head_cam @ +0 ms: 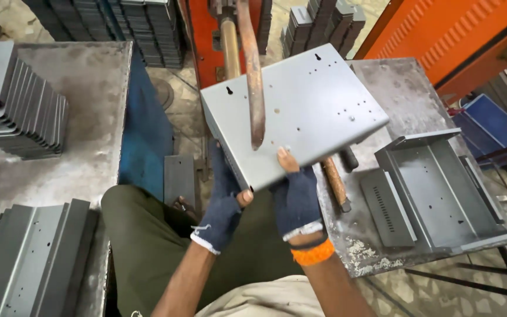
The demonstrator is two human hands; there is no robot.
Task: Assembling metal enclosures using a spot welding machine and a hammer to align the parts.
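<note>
Grey stacks: folded sheet-metal panels (22, 111) lean in a row on the left desk (89, 152), with more folded pieces (30, 258) lying flat nearer me.
Left hand: in a dark fingerless glove, the left hand (223, 202) is closed on the near corner of the grey box panel (300, 108), fingers wrapped under its folded side.
Box panel: held tilted, off the desk, broad face up, directly under the rusty copper rod (253, 76), whose tip nearly touches that face.
Right hand: the right hand (296, 196), gloved with an orange wristband, grips the near edge, thumb on top, just beside the rod tip.
Risk: as I judge it, the thumb sits close to the tip and could be caught or burned; the tilted panel could slip from a corner-only grip.
Right desk: an open grey tray part (441, 188) and a vented plate (387, 208) lie on the right desk (400, 94); a wooden-handled tool (335, 182) pokes out beneath the panel.
</note>
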